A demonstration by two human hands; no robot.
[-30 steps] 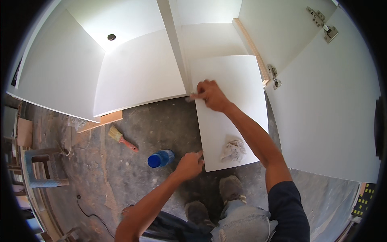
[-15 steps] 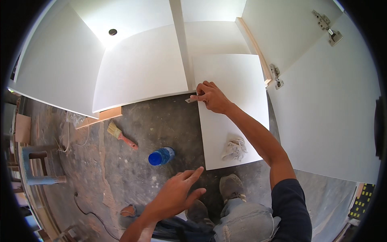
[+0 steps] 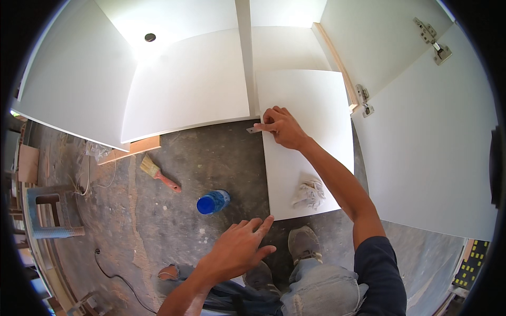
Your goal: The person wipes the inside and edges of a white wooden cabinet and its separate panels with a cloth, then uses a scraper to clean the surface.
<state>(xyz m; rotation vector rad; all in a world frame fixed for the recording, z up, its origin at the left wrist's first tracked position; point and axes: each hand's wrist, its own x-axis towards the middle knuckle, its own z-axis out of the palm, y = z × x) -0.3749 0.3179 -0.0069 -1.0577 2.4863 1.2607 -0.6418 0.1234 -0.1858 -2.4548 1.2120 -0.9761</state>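
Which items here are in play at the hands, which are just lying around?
In play: right hand on small scraper, white panel, left hand hovering open.
Lying about: paintbrush, blue bottle, crumpled rag, stool.

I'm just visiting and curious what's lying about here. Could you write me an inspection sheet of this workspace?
Surface: rough grey concrete floor, dusty and stained.
Job's things: flat white rectangular panel lying on the floor; small thin grey metal blade at its left edge.
Clutter: crumpled whitish rag on the panel; blue plastic bottle on its side; wooden-handled paintbrush.
Hands: right hand pinches the blade; left hand open, holding nothing, above the floor.
Cables: thin black cord at lower left.
Surroundings: white open cabinet with metal hinges; a stool at left.
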